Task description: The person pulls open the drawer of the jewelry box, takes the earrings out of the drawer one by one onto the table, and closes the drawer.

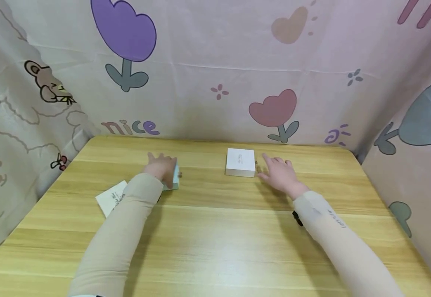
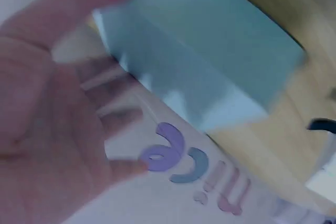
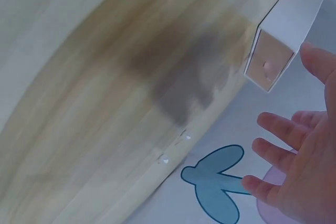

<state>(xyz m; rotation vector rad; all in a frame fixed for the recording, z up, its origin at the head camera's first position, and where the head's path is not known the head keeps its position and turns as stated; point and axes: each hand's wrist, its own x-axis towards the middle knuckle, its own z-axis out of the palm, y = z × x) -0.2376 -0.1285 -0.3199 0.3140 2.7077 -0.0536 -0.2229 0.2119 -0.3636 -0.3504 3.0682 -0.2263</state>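
Note:
In the head view my left hand is over a light blue box, covering most of it. The left wrist view shows the blue box close up, the thumb near its top and the other fingers extended and apart; whether they touch it is unclear. A white box with small print lies at the back centre. My right hand hovers just right of it, fingers spread and holding nothing. In the right wrist view the white box shows a brownish end panel with a small tab.
A white printed card or flat box lies left, partly behind the left sleeve. Two small shiny bits sit near the table's back edge. The wooden table meets a patterned curtain at the back and sides.

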